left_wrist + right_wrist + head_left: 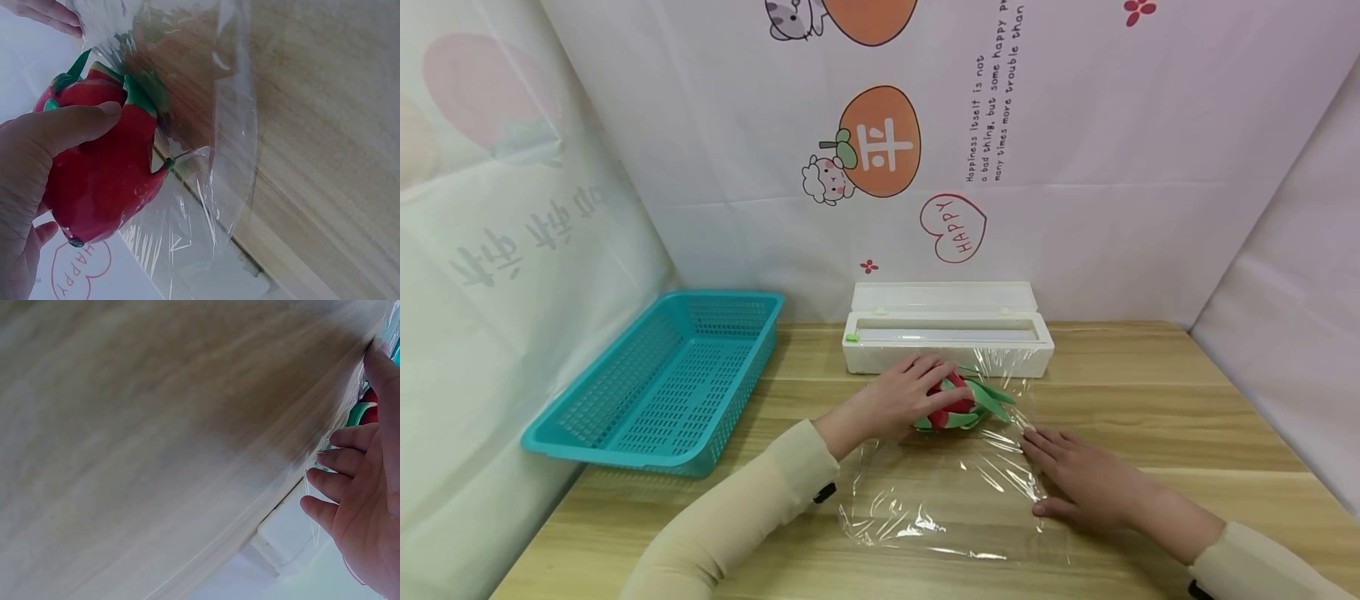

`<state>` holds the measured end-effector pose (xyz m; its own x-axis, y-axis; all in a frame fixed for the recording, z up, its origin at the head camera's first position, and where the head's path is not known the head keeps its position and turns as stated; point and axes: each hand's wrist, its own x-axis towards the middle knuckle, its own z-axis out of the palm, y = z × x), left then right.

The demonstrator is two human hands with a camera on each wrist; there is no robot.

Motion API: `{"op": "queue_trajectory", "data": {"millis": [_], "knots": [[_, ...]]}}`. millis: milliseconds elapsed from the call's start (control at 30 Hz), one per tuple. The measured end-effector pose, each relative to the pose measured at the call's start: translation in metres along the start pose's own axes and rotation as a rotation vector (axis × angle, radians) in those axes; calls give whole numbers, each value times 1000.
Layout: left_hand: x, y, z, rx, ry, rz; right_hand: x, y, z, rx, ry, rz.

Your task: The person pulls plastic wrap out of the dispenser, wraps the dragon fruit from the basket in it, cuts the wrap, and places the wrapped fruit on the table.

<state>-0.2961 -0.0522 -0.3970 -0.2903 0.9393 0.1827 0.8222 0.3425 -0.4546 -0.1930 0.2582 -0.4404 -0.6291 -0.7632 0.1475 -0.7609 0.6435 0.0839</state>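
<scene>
Nearest us, a cream sleeve reaches in over the left part of the desk. Its left hand has its fingers curled around a red dragon fruit with green leaf tips, just in front of a white box near the middle of the desk's back edge. We see clear film spread from that box toward the desk's front; whether the fruit rests on it, we cannot tell. The right hand has its fingers loosely extended, slightly apart, at the film's right edge. A teal basket sits along the desk's left edge, toward the back left corner.
</scene>
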Motion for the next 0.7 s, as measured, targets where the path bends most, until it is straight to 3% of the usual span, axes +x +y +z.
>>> {"op": "queue_trajectory", "data": {"millis": [200,333,700], "knots": [[-6,-2,-3,-51,54,18,1,0,-4,17,-15,16],[-14,-2,-7,-39,50,16,1,0,-6,20,-28,26],[-40,-1,-14,-58,103,-8,0,1,-2,-15,31,14]]}}
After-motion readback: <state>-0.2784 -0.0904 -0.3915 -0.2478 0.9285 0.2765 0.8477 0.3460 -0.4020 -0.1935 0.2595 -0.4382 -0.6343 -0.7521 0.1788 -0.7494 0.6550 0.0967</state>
